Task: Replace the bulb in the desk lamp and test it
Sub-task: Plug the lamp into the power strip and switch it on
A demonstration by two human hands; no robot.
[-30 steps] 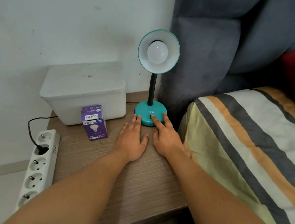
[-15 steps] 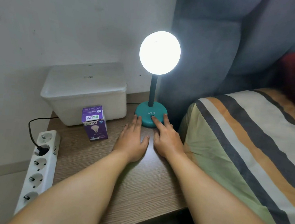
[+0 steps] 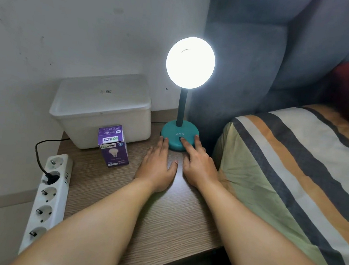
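Observation:
A teal desk lamp stands at the back of the wooden bedside table (image 3: 151, 219). Its head (image 3: 190, 62) glows bright white, so the bulb inside is lost in glare. My right hand (image 3: 198, 164) rests on the table with the index finger on the switch of the round teal base (image 3: 170, 130) and another finger on the base's right edge. My left hand (image 3: 158, 166) lies flat on the table, fingertips touching the base's left side. A purple bulb box (image 3: 114, 148) stands upright left of my left hand.
A white lidded plastic box (image 3: 101, 109) sits at the back left against the wall. A white power strip (image 3: 47, 197) with one black plug in it hangs along the table's left edge. A striped bed (image 3: 293, 164) and grey headboard border the right.
The lamp went from dark to lit between the earliest frame and half a second ago, and it stays lit. Both hands have hardly moved.

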